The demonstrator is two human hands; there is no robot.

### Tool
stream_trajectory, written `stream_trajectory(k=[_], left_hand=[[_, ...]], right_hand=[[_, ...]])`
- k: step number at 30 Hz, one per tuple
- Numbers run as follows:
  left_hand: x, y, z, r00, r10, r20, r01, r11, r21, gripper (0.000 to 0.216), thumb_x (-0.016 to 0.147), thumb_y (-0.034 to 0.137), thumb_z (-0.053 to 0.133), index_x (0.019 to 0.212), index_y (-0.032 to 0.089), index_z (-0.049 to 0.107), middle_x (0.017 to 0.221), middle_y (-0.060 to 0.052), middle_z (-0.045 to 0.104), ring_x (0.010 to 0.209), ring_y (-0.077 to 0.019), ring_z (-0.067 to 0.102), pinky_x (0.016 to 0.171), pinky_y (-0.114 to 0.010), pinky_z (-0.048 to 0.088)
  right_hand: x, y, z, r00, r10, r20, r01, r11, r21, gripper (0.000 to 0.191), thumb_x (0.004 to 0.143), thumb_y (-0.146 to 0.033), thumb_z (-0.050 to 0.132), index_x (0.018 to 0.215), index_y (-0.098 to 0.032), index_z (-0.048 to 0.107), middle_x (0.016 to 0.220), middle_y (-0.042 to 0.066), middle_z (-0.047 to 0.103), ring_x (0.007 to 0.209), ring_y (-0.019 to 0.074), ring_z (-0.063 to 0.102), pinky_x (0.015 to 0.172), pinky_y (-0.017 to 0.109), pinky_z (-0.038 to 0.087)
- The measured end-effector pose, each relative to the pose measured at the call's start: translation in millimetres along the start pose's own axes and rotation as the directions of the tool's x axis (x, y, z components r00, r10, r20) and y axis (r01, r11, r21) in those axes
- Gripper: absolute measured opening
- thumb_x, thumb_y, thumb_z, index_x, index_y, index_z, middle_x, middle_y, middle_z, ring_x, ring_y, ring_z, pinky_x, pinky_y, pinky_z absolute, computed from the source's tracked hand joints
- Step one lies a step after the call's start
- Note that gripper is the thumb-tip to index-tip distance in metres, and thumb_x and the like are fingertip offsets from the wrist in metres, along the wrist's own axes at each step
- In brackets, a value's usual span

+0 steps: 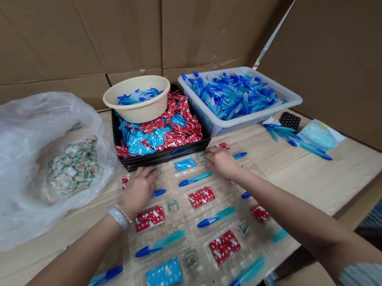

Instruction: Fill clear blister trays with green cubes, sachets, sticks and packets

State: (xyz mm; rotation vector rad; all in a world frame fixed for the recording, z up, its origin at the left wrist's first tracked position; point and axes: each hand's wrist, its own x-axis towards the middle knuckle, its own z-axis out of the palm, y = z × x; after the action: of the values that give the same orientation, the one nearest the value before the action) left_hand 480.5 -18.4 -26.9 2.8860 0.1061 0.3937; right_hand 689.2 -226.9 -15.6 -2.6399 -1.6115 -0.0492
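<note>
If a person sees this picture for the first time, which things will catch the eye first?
First come the two bare arms reaching forward, left hand and right hand resting flat on a clear plastic tray dotted with red and blue packets and blue pens. Just behind it, a black crate brims with red and blue packets under a cream bowl, beside a white basket of blue pens.

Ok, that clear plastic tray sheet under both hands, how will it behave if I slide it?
The clear tray sheet looks thin, so it probably flexes. It overhangs the table edge, so it may tip. The packets and pens sit loose in their pockets and could shift.
</note>
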Motion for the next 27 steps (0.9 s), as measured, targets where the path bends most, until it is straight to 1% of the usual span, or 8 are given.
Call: stream_trajectory(k=[3, 5, 10, 13, 16, 18, 23, 27], left_hand=[[-4.0, -1.9, 1.5, 1.000, -0.007, 0.023, 0.008, 1.000, -0.005, 0.033, 0.083, 0.021, 0.036, 0.109, 0.015, 0.055, 0.115, -0.009, 0.054, 0.104, -0.0221, 0.044, 0.091, -0.038, 0.037], [-7.1, -4.3, 4.4, 0.999, -0.012, 0.043, 0.012, 1.000, -0.008, 0.035, 0.084, 0.023, 0.036, 0.114, 0.015, 0.052, 0.119, -0.009, 0.051, 0.110, -0.0221, 0.042, 0.094, -0.039, 0.034], [-13.2, -5.8, 5.6, 0.998, 0.012, 0.061, -0.009, 0.999, -0.040, 0.037, 0.085, 0.025, 0.036, 0.117, 0.015, 0.048, 0.123, -0.011, 0.048, 0.113, -0.0220, 0.041, 0.096, -0.041, 0.032], [-8.8, 8.8, -4.5, 1.000, 0.008, 0.017, -0.007, 0.999, -0.046, 0.033, 0.084, 0.026, 0.039, 0.113, 0.015, 0.052, 0.120, -0.011, 0.049, 0.110, -0.0231, 0.041, 0.094, -0.041, 0.033], [9.2, 37.3, -14.4, 0.999, 0.038, 0.030, -0.036, 0.997, -0.075, 0.030, 0.084, 0.026, 0.037, 0.109, 0.017, 0.053, 0.106, -0.009, 0.055, 0.099, -0.0214, 0.045, 0.086, -0.037, 0.038], [28.6, 57.3, -13.4, 0.997, 0.051, 0.064, -0.045, 0.996, -0.082, 0.029, 0.085, 0.026, 0.036, 0.105, 0.017, 0.055, 0.096, -0.009, 0.055, 0.092, -0.0207, 0.046, 0.080, -0.035, 0.040], [83.5, 85.0, 20.8, 0.988, -0.020, 0.151, 0.031, 0.997, -0.069, 0.028, 0.083, 0.020, 0.033, 0.092, 0.014, 0.059, 0.091, -0.011, 0.054, 0.088, -0.0227, 0.046, 0.076, -0.036, 0.038], [105.9, 93.3, 43.5, 0.977, -0.088, 0.196, 0.099, 0.994, -0.047, 0.034, 0.084, 0.016, 0.027, 0.089, 0.010, 0.060, 0.094, -0.014, 0.054, 0.091, -0.0258, 0.046, 0.076, -0.039, 0.036]], right_hand=[[-0.2, 1.9, 3.9, 0.991, 0.104, -0.081, -0.096, 0.990, 0.103, 0.028, 0.082, -0.016, 0.038, 0.098, -0.014, 0.060, 0.098, 0.010, 0.060, 0.092, 0.0188, 0.051, 0.081, 0.028, 0.037], [0.8, 0.9, 5.4, 0.985, 0.146, -0.092, -0.129, 0.976, 0.173, 0.030, 0.080, -0.014, 0.038, 0.102, -0.013, 0.059, 0.097, 0.010, 0.061, 0.091, 0.0185, 0.052, 0.080, 0.028, 0.038], [1.5, -4.0, 8.1, 0.987, 0.119, -0.105, -0.089, 0.962, 0.257, 0.038, 0.076, -0.009, 0.038, 0.110, -0.014, 0.054, 0.097, 0.009, 0.061, 0.090, 0.0182, 0.051, 0.080, 0.029, 0.039], [0.9, -5.1, 9.9, 0.984, 0.125, -0.128, -0.090, 0.965, 0.245, 0.034, 0.076, -0.011, 0.039, 0.105, -0.013, 0.058, 0.099, 0.010, 0.059, 0.094, 0.0193, 0.049, 0.083, 0.030, 0.037], [2.1, -4.4, 14.2, 0.980, 0.143, -0.141, -0.101, 0.958, 0.269, 0.032, 0.076, -0.011, 0.039, 0.100, -0.013, 0.061, 0.099, 0.010, 0.058, 0.093, 0.0190, 0.049, 0.083, 0.030, 0.037], [3.8, -3.2, 18.5, 0.978, 0.143, -0.152, -0.092, 0.949, 0.302, 0.032, 0.076, -0.011, 0.040, 0.098, -0.013, 0.062, 0.098, 0.010, 0.057, 0.092, 0.0184, 0.049, 0.082, 0.029, 0.038], [7.7, -0.6, 26.0, 0.975, 0.149, -0.162, -0.085, 0.934, 0.346, 0.033, 0.074, -0.010, 0.040, 0.098, -0.014, 0.062, 0.097, 0.009, 0.058, 0.090, 0.0181, 0.050, 0.081, 0.030, 0.039], [8.4, -0.9, 24.6, 0.983, 0.127, -0.135, -0.080, 0.948, 0.308, 0.035, 0.072, -0.009, 0.040, 0.098, -0.014, 0.062, 0.099, 0.010, 0.057, 0.091, 0.0189, 0.049, 0.081, 0.031, 0.039]])
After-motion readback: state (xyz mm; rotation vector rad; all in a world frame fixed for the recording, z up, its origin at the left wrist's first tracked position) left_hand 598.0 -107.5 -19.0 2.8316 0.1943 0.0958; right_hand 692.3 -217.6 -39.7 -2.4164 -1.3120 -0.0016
